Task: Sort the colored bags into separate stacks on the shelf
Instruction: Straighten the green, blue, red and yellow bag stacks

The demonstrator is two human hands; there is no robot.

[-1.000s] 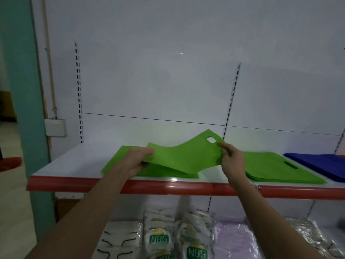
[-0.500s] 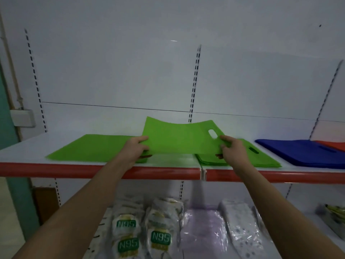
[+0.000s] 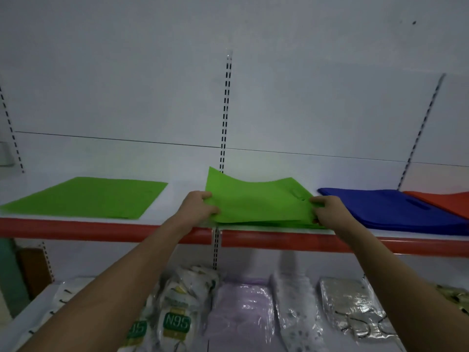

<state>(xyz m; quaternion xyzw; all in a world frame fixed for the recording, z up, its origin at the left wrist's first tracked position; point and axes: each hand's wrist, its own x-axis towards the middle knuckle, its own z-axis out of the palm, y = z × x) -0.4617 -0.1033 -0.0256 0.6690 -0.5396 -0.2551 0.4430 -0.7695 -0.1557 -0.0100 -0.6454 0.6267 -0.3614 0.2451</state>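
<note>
We've got both hands, left hand (image 3: 200,207) and right hand (image 3: 327,209), pinching the green bag (image 3: 256,201) by its sides; keeps it flat. Probably landing it square on the green stack (image 3: 291,224) underneath.

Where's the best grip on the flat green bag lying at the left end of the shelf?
Probably the near edge of the flat green bag, where it lies almost at the shelf's red lip. Come from the front, low: it lies flat and thin, so a hand must pinch an edge, and both short sides look free for a two-handed lift, like the held green bag.
</note>
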